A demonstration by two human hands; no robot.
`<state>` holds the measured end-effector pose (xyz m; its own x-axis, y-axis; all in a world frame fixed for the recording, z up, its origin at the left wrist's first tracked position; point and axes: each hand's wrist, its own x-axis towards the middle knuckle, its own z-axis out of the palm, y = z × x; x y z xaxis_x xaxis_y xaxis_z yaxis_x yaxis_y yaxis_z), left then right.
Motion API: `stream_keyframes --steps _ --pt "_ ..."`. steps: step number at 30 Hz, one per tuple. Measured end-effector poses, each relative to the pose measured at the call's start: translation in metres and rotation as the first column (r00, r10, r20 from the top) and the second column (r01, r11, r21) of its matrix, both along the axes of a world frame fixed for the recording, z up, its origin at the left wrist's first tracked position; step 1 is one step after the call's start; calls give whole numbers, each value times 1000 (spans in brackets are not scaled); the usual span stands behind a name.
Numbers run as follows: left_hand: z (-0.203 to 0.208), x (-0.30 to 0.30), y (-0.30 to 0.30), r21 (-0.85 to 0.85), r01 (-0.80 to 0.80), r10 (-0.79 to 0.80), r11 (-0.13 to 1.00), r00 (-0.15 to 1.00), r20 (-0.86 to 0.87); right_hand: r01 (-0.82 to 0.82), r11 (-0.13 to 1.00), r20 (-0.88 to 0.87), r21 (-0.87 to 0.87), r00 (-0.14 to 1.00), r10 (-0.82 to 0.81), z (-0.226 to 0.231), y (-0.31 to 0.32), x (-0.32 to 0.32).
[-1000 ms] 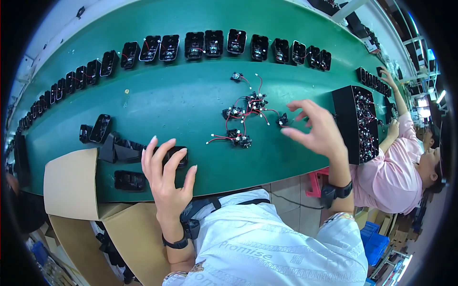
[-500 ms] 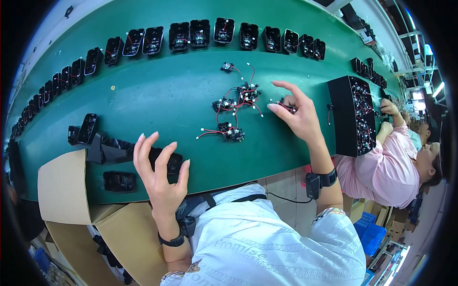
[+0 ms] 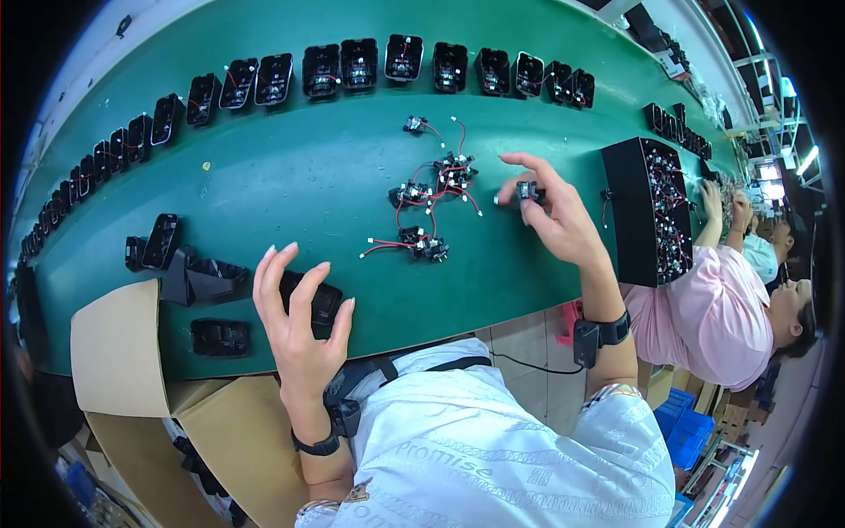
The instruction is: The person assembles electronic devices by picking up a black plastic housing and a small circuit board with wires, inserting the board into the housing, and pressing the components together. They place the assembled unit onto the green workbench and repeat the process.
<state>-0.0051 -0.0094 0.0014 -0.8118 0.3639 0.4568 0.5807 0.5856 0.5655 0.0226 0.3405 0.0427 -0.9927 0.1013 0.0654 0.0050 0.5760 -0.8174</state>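
My right hand (image 3: 568, 222) pinches a small black wired part (image 3: 528, 191) between thumb and fingers, just above the table. A white connector tip shows beside the index finger. To its left lies a loose cluster of similar black parts (image 3: 456, 172) with red leads and white plugs; one more part (image 3: 424, 245) lies nearer to me and another (image 3: 414, 124) farther off. My left hand (image 3: 299, 319) is raised with its fingers spread and nothing in it. Behind and below those fingers sits a black plastic housing (image 3: 326, 304), partly hidden by them.
Open black housings (image 3: 404, 58) form a long curved row along the far side of the green table (image 3: 290, 167). More housings (image 3: 220, 337) lie at the left, by an open cardboard box (image 3: 119, 348). A black bin (image 3: 627, 211) of wired parts stands right, near a co-worker in pink (image 3: 717, 308).
My right hand has turned and risen slightly, bringing the wired part into plainer view between the fingertips. My left hand has barely moved. The co-worker's hands have shifted.
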Motion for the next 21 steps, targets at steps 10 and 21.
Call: stream_keyframes --steps 10,21 --pt "-1 2 0 18 17 -17 1000 1000 25 -4 997 27 80 1000 2 1 -1 -9" --pt "-2 2 3 22 16 -16 1000 1000 23 -40 999 -130 15 991 41 0 11 -33"
